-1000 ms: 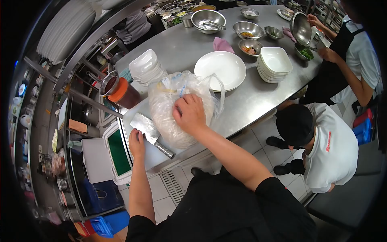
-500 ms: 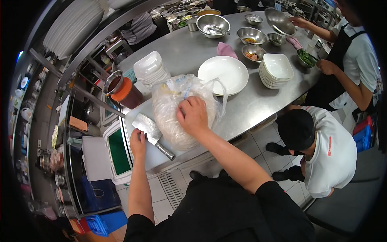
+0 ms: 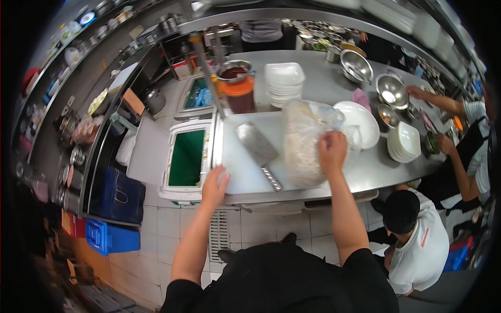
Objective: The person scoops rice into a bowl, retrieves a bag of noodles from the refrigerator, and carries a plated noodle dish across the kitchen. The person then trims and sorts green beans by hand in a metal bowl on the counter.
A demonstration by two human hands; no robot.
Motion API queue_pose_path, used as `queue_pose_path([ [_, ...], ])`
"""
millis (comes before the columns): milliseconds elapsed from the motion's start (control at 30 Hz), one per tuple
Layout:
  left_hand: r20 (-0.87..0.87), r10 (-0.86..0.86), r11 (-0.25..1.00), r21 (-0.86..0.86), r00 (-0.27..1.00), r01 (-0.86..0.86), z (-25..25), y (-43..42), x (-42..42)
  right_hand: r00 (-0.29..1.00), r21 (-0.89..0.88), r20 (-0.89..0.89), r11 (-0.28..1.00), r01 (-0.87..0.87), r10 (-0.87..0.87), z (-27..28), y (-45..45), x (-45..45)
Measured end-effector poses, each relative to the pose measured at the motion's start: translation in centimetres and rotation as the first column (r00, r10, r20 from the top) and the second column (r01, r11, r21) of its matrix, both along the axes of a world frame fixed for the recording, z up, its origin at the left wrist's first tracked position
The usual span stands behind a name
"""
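Note:
A clear plastic bag [image 3: 301, 151] full of something pale stands on the white cutting board [image 3: 235, 172]. My right hand [image 3: 332, 150] is at the bag's right side, fingers curled against the plastic; motion blurs it slightly. To the left of the bag a cleaver [image 3: 258, 146] lies flat, its metal handle pointing toward me. My left hand [image 3: 215, 187] rests by the board's front left corner, thumb and fingers apart, holding nothing. What fills the bag cannot be made out clearly.
Left of the board stands an open white bin [image 3: 191, 187] with a green inside. Behind are an orange-rimmed tub [image 3: 238, 93] and stacked white dishes [image 3: 284, 78]. A plate [image 3: 368, 125], more dishes [image 3: 404, 141] and metal bowls [image 3: 392, 91] sit rightward. One person crouches; another handles bowls.
My view has turned left, shifting everything rightward. My right hand has gone from the bag's top to its right side. My left hand has left the cleaver's side for the board's corner.

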State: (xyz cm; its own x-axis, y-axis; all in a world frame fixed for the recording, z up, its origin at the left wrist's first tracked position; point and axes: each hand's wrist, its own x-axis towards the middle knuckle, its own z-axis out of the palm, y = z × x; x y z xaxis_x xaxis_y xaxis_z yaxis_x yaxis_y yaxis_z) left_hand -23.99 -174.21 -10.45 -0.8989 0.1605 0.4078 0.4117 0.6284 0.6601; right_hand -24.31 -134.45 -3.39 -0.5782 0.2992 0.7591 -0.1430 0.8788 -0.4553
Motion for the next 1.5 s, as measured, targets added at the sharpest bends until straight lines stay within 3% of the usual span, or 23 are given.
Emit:
queue_pose_path([
  [67,0.219,0.013,0.988,0.145,0.976,-0.046,-2.0,-6.0,6.1,1.000,-0.009,-0.005,1.000,-0.022,0.022,-0.1,-0.3,-0.2],
  [100,0.212,0.017,0.987,0.153,0.977,-0.050,-3.0,-9.2,9.4,1.000,-0.027,0.006,0.999,-0.030,0.030,-0.1,-0.6,-0.1],
  [167,0.518,0.092,0.969,0.149,0.851,-0.196,-6.8,-16.2,16.1,0.998,-0.060,0.061,0.998,0.002,0.001,0.2,-1.7,0.3],
  [267,0.626,0.339,0.936,-0.152,0.703,-0.317,-14.6,-26.8,27.0,0.984,0.058,0.141,0.993,0.099,-0.107,0.4,-2.6,0.0],
  [333,0.687,0.415,0.903,-0.233,0.596,-0.361,-20.9,-33.8,34.6,0.963,0.101,0.216,0.985,0.140,-0.159,2.0,-5.6,0.3],
  [367,0.784,0.470,0.868,-0.326,0.406,-0.376,-23.8,-36.8,37.8,0.901,0.234,0.208,0.914,0.331,-0.380,2.7,-7.5,0.2],
  [400,0.780,0.469,0.868,-0.322,0.413,-0.379,-27.5,-40.0,41.6,0.795,0.350,0.169,0.790,0.504,-0.582,3.3,-9.4,0.0],
  [533,0.811,0.394,0.895,-0.233,0.432,-0.380,-28.8,-47.3,43.9,0.879,0.302,-0.087,0.828,0.472,-0.470,3.2,-19.7,-1.2],
  [600,0.879,0.414,0.833,-0.261,0.237,-0.489,-25.7,-48.7,39.9,0.978,0.260,-0.081,0.943,0.209,-0.194,0.5,-25.9,-3.0],
  [633,0.899,0.417,0.793,-0.285,0.137,-0.539,-21.1,-48.7,36.6,0.989,0.166,0.012,0.976,0.144,-0.148,-0.6,-29.3,-3.9],
  [767,0.777,0.470,0.850,-0.270,0.419,-0.453,-21.2,-55.4,27.0,0.990,-0.118,0.126,0.991,-0.055,0.070,-5.5,-39.4,-9.9],
  [800,0.813,0.454,0.840,-0.256,0.364,-0.478,-21.2,-57.2,24.1,0.990,-0.130,0.123,0.990,-0.058,0.074,-6.6,-41.6,-12.0],
  [867,0.796,0.462,0.830,-0.234,0.390,-0.507,-20.1,-60.5,19.1,0.964,-0.539,0.162,0.837,-0.092,0.210,-8.8,-46.2,-16.2],
  [967,0.799,0.475,0.835,-0.277,0.369,-0.476,-18.2,-65.7,14.1,0.895,-0.490,0.364,0.870,-0.052,0.258,-9.4,-53.5,-21.4],
  [1033,0.797,0.494,0.838,-0.331,0.348,-0.433,-18.1,-69.9,11.0,0.870,-0.743,0.217,0.653,-0.147,0.443,-11.1,-58.4,-26.0],
  [1067,0.798,0.511,0.829,-0.361,0.319,-0.426,-18.3,-72.2,10.4,0.848,-0.774,0.187,0.606,-0.183,0.495,-11.2,-60.9,-28.0],
  [1100,0.802,0.524,0.822,-0.389,0.287,-0.415,-18.5,-74.3,9.8,0.824,-0.801,0.160,0.560,-0.213,0.544,-11.1,-63.4,-29.7],
  [1233,0.814,0.546,0.807,-0.449,0.197,-0.383,-19.6,-81.4,6.2,0.694,-0.644,0.366,0.707,-0.292,0.620,-8.3,-71.4,-34.6],
  [1300,0.901,0.423,0.867,-0.432,-0.091,-0.247,-24.6,-85.4,5.5,0.674,-0.574,0.381,0.733,-0.365,0.633,-5.8,-75.3,-35.6],
  [1333,0.921,0.344,0.908,-0.375,0.182,0.185,-26.5,-87.4,4.6,0.607,-0.617,0.431,0.709,-0.341,0.667,-4.9,-76.8,-35.9],
  [1433,0.931,0.130,0.887,-0.263,0.342,0.379,-21.3,-89.6,-3.7,0.605,-0.528,0.481,0.761,-0.378,0.634,-5.4,-80.5,-36.5],
  [1467,0.954,0.296,0.955,-0.296,-0.046,0.014,-23.2,-90.6,-6.2,0.617,-0.520,0.481,0.770,-0.371,0.622,-5.3,-81.6,-36.3],
  [1500,0.971,0.214,0.962,-0.228,0.102,0.149,-25.8,-92.8,-9.2,0.655,-0.498,0.499,0.806,-0.320,0.568,-5.2,-82.5,-35.9],
])
